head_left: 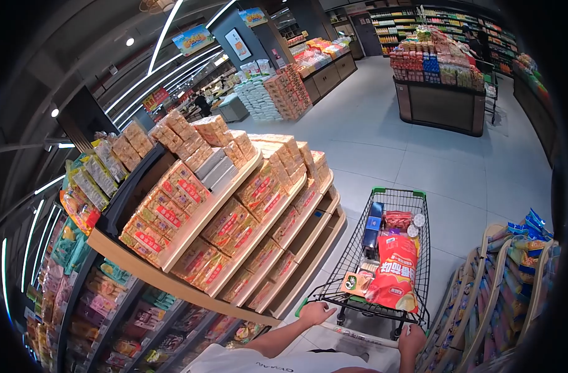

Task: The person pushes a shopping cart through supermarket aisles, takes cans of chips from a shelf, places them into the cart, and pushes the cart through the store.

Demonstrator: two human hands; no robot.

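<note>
Both hands rest on the push bar of a shopping cart [358,333]. My left hand [317,314] is closed around the bar's left end, and my right hand [412,339] grips it near the right end. Inside the wire basket lies a large red snack bag [393,267] with white lettering. Beside it on the left stands a dark blue box [372,230]. A smaller red packet [398,219] and clear round-lidded containers [416,225] sit toward the cart's front. Close to the bar is a small box with a green-and-white label [357,283].
A stepped shelf of wrapped tissue packs [231,224] runs along my left. Colourful snack bags fill a rack [508,292] on the right. Ahead, a display island [439,105] stands on the grey tiled floor [365,140], with another cart [492,93] beside it. Stacked goods [287,93] are farther left.
</note>
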